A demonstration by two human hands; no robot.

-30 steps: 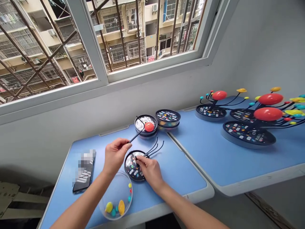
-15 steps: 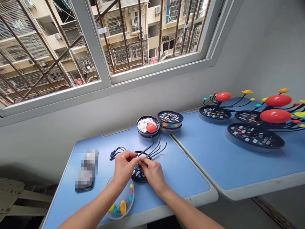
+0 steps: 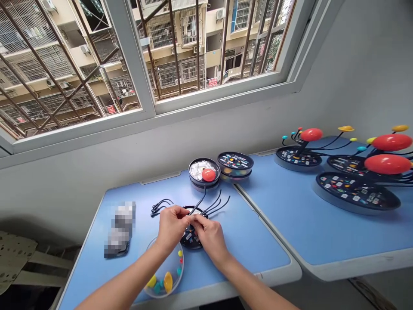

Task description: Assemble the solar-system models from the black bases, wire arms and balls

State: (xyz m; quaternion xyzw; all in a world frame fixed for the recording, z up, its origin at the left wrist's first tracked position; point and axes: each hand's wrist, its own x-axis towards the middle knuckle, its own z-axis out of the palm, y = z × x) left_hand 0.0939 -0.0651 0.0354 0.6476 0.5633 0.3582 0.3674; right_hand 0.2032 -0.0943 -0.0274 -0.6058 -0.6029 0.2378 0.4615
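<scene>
My left hand point(image 3: 171, 228) and my right hand point(image 3: 209, 237) meet above a round black base point(image 3: 190, 242) printed with small labels. Their fingertips pinch a thin black wire arm point(image 3: 200, 199) at the hub, and the hands hide most of the base. Further black wire arms point(image 3: 217, 206) fan out behind my right hand. A loose forked black wire piece point(image 3: 160, 207) lies just left of my left hand. Below my wrists sits a clear round dish point(image 3: 164, 272) holding coloured balls.
A round tin point(image 3: 204, 171) with white pieces and a red ball stands behind the hands, next to a second tin point(image 3: 235, 162). A pixelated phone point(image 3: 120, 230) lies left on the blue desk point(image 3: 245, 249). Assembled solar-system models point(image 3: 356, 191) stand on the adjoining desk.
My left hand has moved from upper left of the base to its hub, joining my right hand with the wire arm. The forked wire piece now shows on the desk.
</scene>
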